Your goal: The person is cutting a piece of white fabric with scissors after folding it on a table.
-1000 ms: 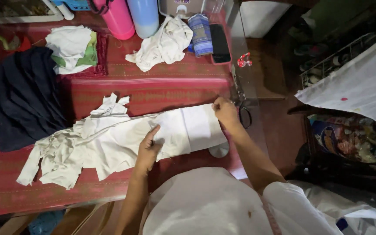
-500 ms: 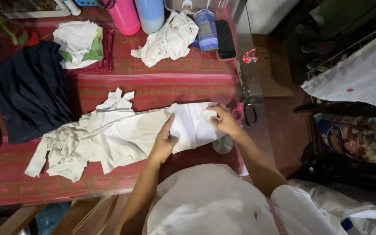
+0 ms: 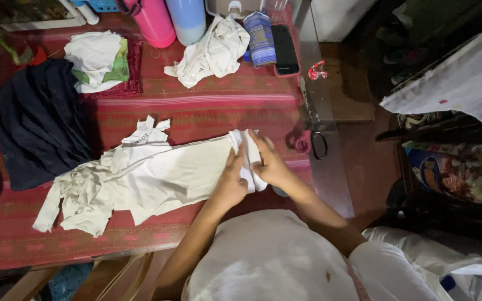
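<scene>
— What are you holding there?

— You are gripping the folded end of a long cream garment [image 3: 157,178]. Your left hand [image 3: 231,181] and right hand [image 3: 269,161] are both closing around that end, fingers curled into the cloth, palms facing each other. The garment is lying across the red striped cloth [image 3: 224,106] on the table; from your hands it is stretching toward nine o'clock, flat in the middle and crumpling into ragged folds at its far end.

— Anything hard to see?

— Your hands are covering the fold itself, so its layers are not showing. At two o'clock from your hands, scissors [image 3: 313,144] are lying at the table's edge, dim in shadow. At ten o'clock a dark garment [image 3: 34,122] is spreading out, its detail lost in the dimness. At twelve o'clock a bunched white cloth [image 3: 210,53] is sitting near a pink bottle [image 3: 154,22], which the frame is cutting off.
</scene>
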